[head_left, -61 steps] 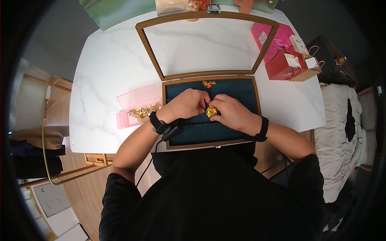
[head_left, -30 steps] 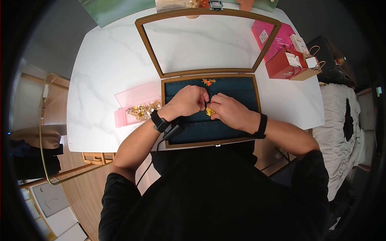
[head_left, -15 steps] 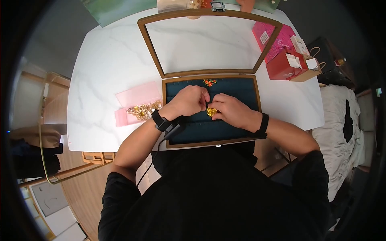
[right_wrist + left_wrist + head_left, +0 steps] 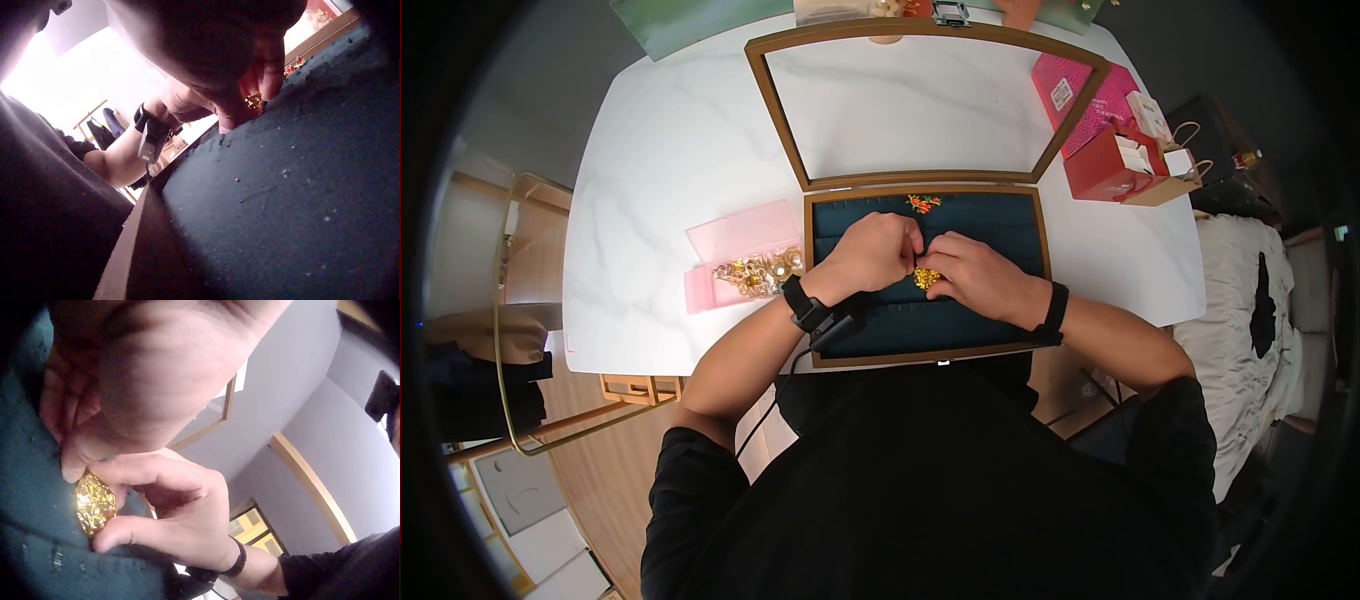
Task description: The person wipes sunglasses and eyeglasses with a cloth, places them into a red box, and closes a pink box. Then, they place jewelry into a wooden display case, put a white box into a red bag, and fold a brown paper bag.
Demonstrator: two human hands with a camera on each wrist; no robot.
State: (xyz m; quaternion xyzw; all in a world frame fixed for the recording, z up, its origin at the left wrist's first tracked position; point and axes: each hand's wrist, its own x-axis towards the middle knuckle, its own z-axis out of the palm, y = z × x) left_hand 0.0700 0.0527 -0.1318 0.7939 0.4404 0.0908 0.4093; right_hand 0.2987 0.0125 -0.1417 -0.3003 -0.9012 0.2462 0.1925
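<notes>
My right hand (image 4: 977, 278) pinches a crinkled gold oval ornament (image 4: 95, 503) between thumb and forefinger, over the dark teal lining (image 4: 1000, 225) of a wooden display case. My left hand (image 4: 874, 258) is curled beside it, thumb tip right at the ornament's upper end in the left wrist view. Its other fingers reach down to the lining; I cannot tell whether they pinch anything. In the head view the right fingers cover part of the gold piece. A red-orange ornament (image 4: 923, 204) lies at the back of the case.
The case's glass lid (image 4: 925, 30) stands raised behind. At the left, a pink box (image 4: 700, 290) holds several gold jewellery pieces (image 4: 750, 275). A red paper bag (image 4: 1095, 175) and a magenta box (image 4: 1065, 90) stand on the marble-patterned table (image 4: 640, 180) at the right.
Since two seconds ago, the gold ornament has tilted under the right fingers and shows less of its face. Both hands stay close together over the same spot.
</notes>
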